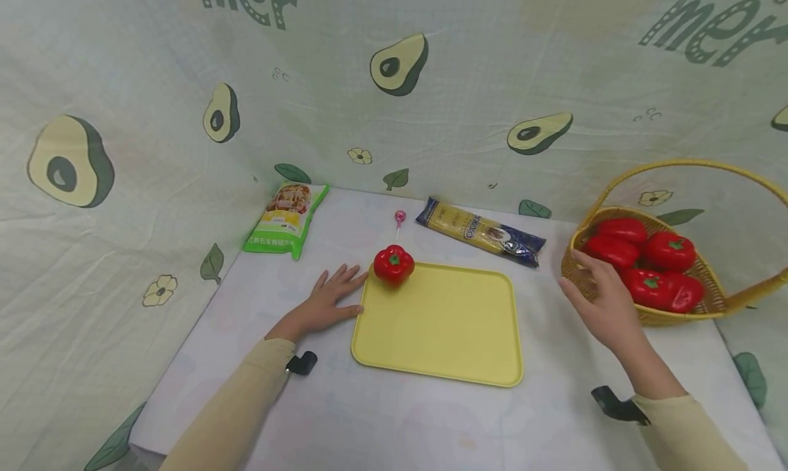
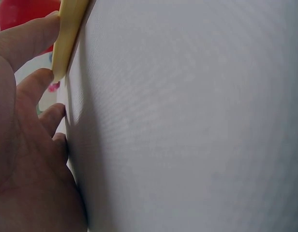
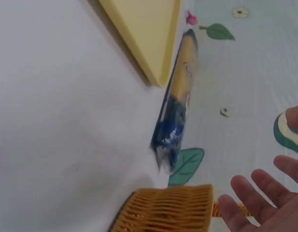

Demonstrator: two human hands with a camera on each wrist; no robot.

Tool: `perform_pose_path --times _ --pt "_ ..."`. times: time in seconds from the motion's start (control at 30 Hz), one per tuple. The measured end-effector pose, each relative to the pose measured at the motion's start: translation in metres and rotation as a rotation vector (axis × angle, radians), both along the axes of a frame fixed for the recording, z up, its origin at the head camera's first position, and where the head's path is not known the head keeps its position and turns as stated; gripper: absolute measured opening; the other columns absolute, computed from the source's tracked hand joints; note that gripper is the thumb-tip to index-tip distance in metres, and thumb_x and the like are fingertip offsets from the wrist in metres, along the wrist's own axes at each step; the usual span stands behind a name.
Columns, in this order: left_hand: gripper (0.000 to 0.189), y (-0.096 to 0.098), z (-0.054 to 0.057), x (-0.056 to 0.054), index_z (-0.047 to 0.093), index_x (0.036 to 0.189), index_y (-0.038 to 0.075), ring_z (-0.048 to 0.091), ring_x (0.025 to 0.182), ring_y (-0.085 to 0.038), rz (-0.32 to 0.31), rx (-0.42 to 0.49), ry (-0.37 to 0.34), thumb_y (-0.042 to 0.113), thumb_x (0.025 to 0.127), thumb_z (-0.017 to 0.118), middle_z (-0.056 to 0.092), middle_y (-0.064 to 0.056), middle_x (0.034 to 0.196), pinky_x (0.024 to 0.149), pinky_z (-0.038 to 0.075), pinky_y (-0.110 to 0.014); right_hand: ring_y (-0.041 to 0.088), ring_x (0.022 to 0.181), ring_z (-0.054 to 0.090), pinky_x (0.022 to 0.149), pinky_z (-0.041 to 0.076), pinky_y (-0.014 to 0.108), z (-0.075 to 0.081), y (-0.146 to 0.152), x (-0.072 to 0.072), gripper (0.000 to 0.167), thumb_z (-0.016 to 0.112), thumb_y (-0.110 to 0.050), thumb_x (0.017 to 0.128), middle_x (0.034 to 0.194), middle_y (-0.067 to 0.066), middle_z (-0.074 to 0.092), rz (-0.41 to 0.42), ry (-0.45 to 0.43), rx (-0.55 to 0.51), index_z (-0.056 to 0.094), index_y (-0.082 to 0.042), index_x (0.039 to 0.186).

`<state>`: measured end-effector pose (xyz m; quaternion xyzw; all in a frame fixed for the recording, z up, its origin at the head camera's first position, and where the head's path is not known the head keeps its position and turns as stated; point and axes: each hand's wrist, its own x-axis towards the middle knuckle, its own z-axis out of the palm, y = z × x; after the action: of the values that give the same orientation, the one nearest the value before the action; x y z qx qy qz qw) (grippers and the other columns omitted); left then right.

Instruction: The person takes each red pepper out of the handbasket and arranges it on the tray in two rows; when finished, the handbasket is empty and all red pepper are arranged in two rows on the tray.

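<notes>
My left hand point(image 1: 324, 304) lies on the table with its fingers spread. Its thumb and a fingertip touch the left edge of the yellow tray point(image 1: 440, 327), as the left wrist view also shows. One red bell pepper point(image 1: 394, 264) sits in the tray's far left corner. At the right, my right hand point(image 1: 603, 303) hovers by the near left rim of a wicker basket point(image 1: 581, 279), fingers relaxed and holding nothing. Several red bell peppers point(image 1: 670, 251) fill the basket. In the right wrist view the fingers point(image 3: 253, 195) spread beside the basket's wall.
Behind the tray lies a blue-and-gold pasta packet point(image 1: 480, 230), with a pink lollipop point(image 1: 400, 217) to its left. A green food bag point(image 1: 286, 219) rests at the far left of the white table. The basket's tall handle point(image 1: 695, 162) arches up at the right, near the hanging cloth point(image 1: 455, 115).
</notes>
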<state>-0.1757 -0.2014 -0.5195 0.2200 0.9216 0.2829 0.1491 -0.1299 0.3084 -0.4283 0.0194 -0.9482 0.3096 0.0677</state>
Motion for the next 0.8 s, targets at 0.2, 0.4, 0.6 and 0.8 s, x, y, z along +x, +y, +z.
perform_pose_path --times 0.2,0.4,0.6,0.8 --pt "0.077 0.0 0.0 -0.001 0.029 0.162 0.026 -0.002 0.157 -0.028 -0.001 -0.001 0.001 0.051 0.098 0.063 0.016 -0.003 0.17 0.122 -0.011 -0.057 0.046 0.126 0.047 0.102 0.046 0.025 0.002 0.022 0.004 0.068 0.063 -0.034 0.101 0.146 0.026 0.043 -0.035 0.034 0.027 0.036 -0.005 0.156" --pt "0.076 0.0 0.001 0.0 0.03 0.162 0.025 0.0 0.157 -0.03 -0.004 0.002 0.01 0.05 0.098 0.063 0.017 -0.004 0.17 0.122 -0.01 -0.057 0.047 0.122 0.049 0.086 0.047 0.013 0.003 0.041 0.005 0.07 0.064 -0.032 0.101 0.144 0.029 0.042 -0.103 0.013 0.041 0.033 -0.006 0.158" --pt "0.076 0.0 0.003 0.001 0.031 0.161 0.025 0.0 0.157 -0.029 0.0 0.008 0.002 0.048 0.097 0.064 0.018 -0.004 0.17 0.122 -0.01 -0.056 0.054 0.124 0.043 0.091 0.047 0.072 0.001 0.059 0.005 0.076 0.062 -0.035 0.101 0.149 0.034 0.035 -0.195 -0.032 0.06 0.026 -0.005 0.16" --pt "0.076 0.001 0.002 0.0 0.03 0.162 0.025 0.001 0.157 -0.03 -0.001 -0.01 -0.002 0.049 0.097 0.064 0.017 -0.004 0.17 0.123 -0.009 -0.057 0.053 0.126 0.043 0.097 0.046 0.069 -0.001 0.068 0.004 0.072 0.062 -0.032 0.102 0.149 0.033 0.036 -0.267 -0.011 0.071 0.027 -0.007 0.16"
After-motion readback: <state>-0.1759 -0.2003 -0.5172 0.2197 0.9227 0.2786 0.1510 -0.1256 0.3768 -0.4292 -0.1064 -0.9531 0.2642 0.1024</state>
